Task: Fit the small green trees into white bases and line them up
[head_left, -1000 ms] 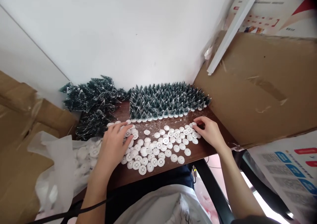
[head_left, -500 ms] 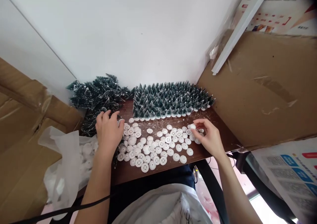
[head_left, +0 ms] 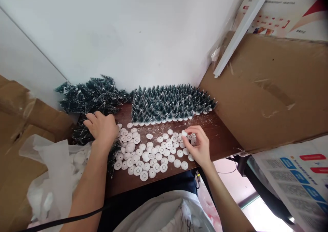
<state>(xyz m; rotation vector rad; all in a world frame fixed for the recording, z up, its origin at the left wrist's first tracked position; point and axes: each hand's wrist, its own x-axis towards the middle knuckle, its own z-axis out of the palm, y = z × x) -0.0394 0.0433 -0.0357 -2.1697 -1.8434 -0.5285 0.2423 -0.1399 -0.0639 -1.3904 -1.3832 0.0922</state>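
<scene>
My left hand [head_left: 103, 127] reaches over the pile of loose small snow-dusted artificial pine trees [head_left: 88, 97] at the left. Its fingers are bent but parted, and nothing shows in them; the thumb is hidden. Toward the right, my right hand [head_left: 199, 145] pinches a white round base [head_left: 184, 133] between thumb and fingertips. Many similar white bases [head_left: 156, 153] with small center holes lie scattered between the hands. Behind them, trees on white bases [head_left: 171, 103] stand upright in tight rows against the wall.
Dark brown table [head_left: 217, 146] with white flecks. A cardboard box [head_left: 279, 88] walls the right side; another cardboard box [head_left: 36, 122] stands at left. A translucent plastic bag [head_left: 57, 170] of white pieces sits by my left forearm. A white strip [head_left: 243, 33] leans at upper right.
My left hand has turned, its fingers now pointing left into the loose trees. The right hand has shifted left a little, still holding the white base. The camera view has moved slightly.
</scene>
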